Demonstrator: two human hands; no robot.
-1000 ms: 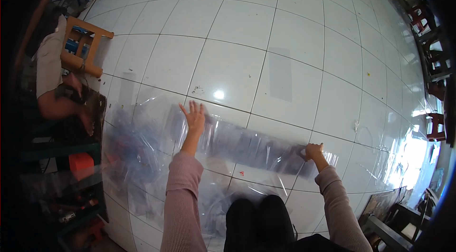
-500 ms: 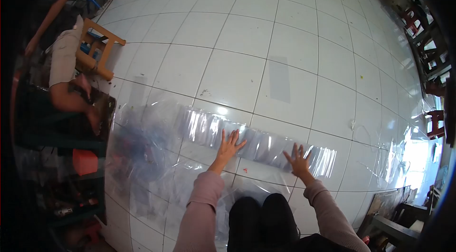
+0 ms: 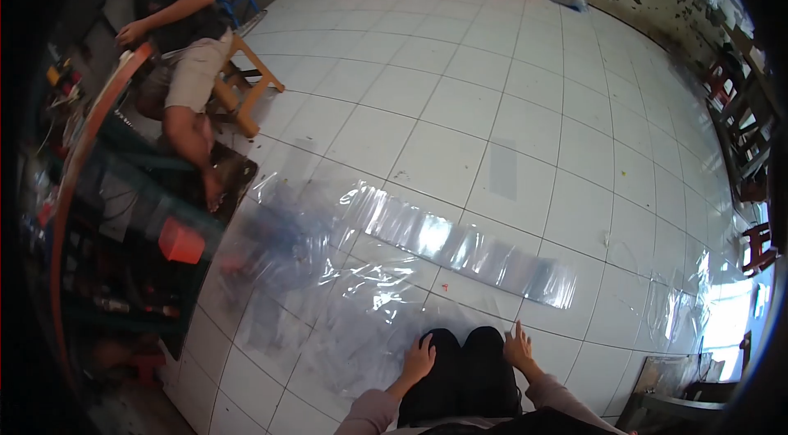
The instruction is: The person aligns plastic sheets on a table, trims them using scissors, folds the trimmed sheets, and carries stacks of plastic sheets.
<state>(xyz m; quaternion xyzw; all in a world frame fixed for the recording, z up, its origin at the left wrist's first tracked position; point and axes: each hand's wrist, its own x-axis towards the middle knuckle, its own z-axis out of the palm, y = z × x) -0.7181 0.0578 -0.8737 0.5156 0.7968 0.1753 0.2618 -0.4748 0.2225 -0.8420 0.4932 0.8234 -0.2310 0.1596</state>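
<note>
Two hands are resting at the knees (image 3: 483,342), seemingly between handling steps: the left hand (image 3: 419,359) is draping bent fingers over one knee, and the right hand (image 3: 519,348) is pointing one finger forward, its others being unclear. Ahead, the clear plastic strip (image 3: 469,247) is lying untouched on the tiled floor (image 3: 447,148); handling it would be calling for a forward reach.

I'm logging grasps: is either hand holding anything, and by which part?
Nothing appears held: the bare left hand and bare right hand are at the black-trousered knees, apart from the long row of clear, shiny plastic sheets.
</note>
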